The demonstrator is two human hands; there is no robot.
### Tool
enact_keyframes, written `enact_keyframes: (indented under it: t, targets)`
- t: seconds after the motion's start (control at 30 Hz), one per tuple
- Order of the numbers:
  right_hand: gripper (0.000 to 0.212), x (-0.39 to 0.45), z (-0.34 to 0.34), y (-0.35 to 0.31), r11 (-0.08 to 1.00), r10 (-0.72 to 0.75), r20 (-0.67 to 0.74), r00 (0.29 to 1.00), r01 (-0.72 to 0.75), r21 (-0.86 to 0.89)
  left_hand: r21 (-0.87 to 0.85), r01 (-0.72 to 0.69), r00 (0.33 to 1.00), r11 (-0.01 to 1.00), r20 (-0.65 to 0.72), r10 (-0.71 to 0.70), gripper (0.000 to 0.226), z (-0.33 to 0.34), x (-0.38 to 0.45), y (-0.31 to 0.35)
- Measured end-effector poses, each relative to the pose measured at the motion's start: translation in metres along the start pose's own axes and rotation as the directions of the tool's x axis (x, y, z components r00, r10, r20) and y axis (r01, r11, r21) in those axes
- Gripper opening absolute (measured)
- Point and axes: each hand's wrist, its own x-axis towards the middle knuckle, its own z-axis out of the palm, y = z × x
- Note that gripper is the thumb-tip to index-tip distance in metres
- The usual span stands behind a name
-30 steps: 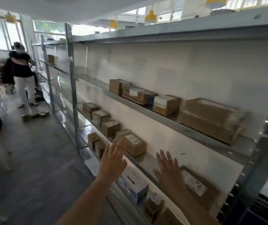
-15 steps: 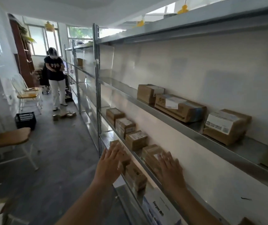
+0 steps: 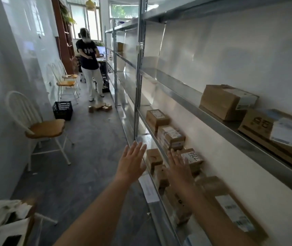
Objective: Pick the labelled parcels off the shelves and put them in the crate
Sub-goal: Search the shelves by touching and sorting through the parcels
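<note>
Hands are both empty: your left hand [image 3: 130, 163] is spread flat over the aisle floor. Your right hand [image 3: 179, 168], fingers straight, reaches toward the cardboard parcel marked 7786 [image 3: 192, 159] on the metal shelf [image 3: 161, 150].

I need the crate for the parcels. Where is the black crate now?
In the head view, the black crate stands on the floor at the left, beyond the nearest wooden-seat chair.

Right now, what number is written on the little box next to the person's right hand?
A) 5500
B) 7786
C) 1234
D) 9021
B: the small cardboard box on the middle shelf has 7786 handwritten on its white label, just past the fingertips of the right hand, which is open with straight fingers and holds nothing.
</note>
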Motion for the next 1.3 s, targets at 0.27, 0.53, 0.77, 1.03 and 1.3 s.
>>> enact_keyframes:
  t: [0.27, 0.53, 0.77, 1.03, 1.3]
  targets:
    - [0.067, 0.126, 0.044, -0.049, 1.000, -0.001, -0.046, 0.999, 0.000, -0.024, 0.020, -0.041, 0.996, 0.999, 0.082, 0.039, 0.071, 0.028, 0.104, -0.100]
    - [0.068, 0.211, 0.114, -0.064, 0.992, 0.090, 0.083, 0.993, -0.097, 0.080, -0.020, -0.049, 0.982, 0.999, 0.180, 0.052, 0.073, 0.086, 0.181, -0.157]
    - [0.072, 0.279, 0.199, -0.049, 0.971, 0.174, 0.292, 0.940, -0.213, 0.109, -0.032, -0.057, 0.944, 0.998, 0.323, 0.064, 0.070, 0.159, 0.262, -0.194]
    - [0.069, 0.323, 0.268, -0.042, 0.928, 0.249, 0.486, 0.838, -0.350, 0.129, -0.101, -0.048, 0.841, 0.994, 0.532, 0.095, 0.073, 0.243, 0.312, -0.213]
    - [0.068, 0.353, 0.344, -0.058, 0.777, 0.414, 0.528, 0.741, -0.590, 0.220, -0.208, -0.085, 0.683, 0.974, 0.700, 0.209, 0.069, 0.354, 0.310, -0.248]
